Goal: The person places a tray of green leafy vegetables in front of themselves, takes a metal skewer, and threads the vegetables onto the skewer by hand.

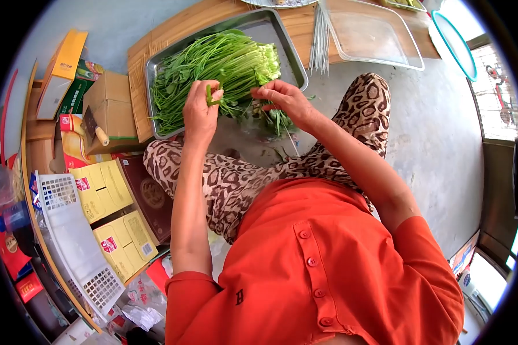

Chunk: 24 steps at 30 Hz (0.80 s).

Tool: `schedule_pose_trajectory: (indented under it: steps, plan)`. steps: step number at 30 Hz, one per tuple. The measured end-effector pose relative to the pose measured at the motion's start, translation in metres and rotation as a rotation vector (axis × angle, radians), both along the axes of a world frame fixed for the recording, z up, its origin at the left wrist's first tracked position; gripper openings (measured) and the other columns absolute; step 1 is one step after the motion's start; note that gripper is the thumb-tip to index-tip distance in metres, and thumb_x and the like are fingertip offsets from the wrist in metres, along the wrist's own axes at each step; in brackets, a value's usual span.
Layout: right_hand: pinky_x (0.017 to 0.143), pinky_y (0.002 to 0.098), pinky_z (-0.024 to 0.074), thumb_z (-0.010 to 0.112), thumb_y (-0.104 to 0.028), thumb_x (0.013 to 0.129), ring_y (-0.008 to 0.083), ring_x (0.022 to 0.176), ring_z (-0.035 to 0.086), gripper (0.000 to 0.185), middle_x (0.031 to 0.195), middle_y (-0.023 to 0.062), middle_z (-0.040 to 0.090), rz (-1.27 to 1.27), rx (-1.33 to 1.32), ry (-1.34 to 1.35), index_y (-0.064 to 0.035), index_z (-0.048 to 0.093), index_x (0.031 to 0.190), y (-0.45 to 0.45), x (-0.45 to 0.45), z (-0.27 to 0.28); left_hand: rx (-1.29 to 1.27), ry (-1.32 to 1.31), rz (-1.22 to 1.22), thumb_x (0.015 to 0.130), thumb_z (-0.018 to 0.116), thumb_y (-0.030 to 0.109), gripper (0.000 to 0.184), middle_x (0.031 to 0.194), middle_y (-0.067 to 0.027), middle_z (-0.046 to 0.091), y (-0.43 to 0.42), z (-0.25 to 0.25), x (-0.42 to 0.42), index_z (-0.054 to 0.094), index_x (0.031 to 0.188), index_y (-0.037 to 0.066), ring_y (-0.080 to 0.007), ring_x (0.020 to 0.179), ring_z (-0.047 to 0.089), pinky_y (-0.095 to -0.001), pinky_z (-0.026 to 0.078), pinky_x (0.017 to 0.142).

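My left hand (200, 112) is closed on a short piece of green stem (213, 98) at the near edge of a metal tray. To its right, my right hand (286, 102) is closed in a pinch; what sits between its fingertips is too small to make out. A large bundle of leafy green stalks (218, 66), pale at the cut ends, lies in the metal tray (290, 43) just beyond both hands. Below my right hand are loose green leaves (275, 122) and a thin pale stick (294, 145), partly hidden.
The tray stands on a wooden table (135, 63). Thin skewers (320, 43) and a clear plastic tub (380, 34) lie to its right. At left are a cardboard box (110, 100), a knife with a wooden handle (102, 135), yellow cartons (101, 192) and a white basket (77, 230).
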State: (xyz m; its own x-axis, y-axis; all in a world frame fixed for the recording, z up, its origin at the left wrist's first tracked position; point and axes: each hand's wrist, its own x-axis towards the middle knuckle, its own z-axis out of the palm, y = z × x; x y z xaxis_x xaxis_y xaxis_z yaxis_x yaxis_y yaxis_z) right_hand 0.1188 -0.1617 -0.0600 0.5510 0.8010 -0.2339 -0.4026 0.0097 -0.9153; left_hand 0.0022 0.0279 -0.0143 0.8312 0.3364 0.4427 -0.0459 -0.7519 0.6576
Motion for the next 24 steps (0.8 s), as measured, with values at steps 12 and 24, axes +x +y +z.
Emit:
schedule_pose_trajectory:
  steps: [12, 24]
  plan:
    - [0.093, 0.0329, 0.0435, 0.052, -0.021, 0.096, 0.0172, 0.115, 0.053, 0.015, 0.121, 0.0099, 0.06, -0.031, -0.094, -0.089, -0.0066, 0.057, 0.097, 0.013, -0.002, -0.004, -0.251, -0.31, 0.316, 0.096, 0.05, 0.015, 0.017, 0.096, -0.0096, 0.063, 0.023, 0.118, -0.097, 0.054, 0.101, 0.0, -0.0145, 0.091, 0.056, -0.0271, 0.044, 0.082]
    - [0.056, 0.0232, 0.0434, 0.048, -0.019, 0.097, 0.0118, 0.058, 0.056, 0.018, 0.068, 0.0043, 0.061, -0.015, -0.219, 0.014, -0.0038, 0.057, 0.098, -0.063, -0.022, 0.059, -1.236, -0.169, -0.154, 0.093, 0.057, 0.018, 0.024, 0.08, -0.0044, 0.057, -0.015, 0.032, -0.026, 0.056, 0.108, 0.0, -0.0131, 0.06, 0.057, -0.0326, 0.054, 0.065]
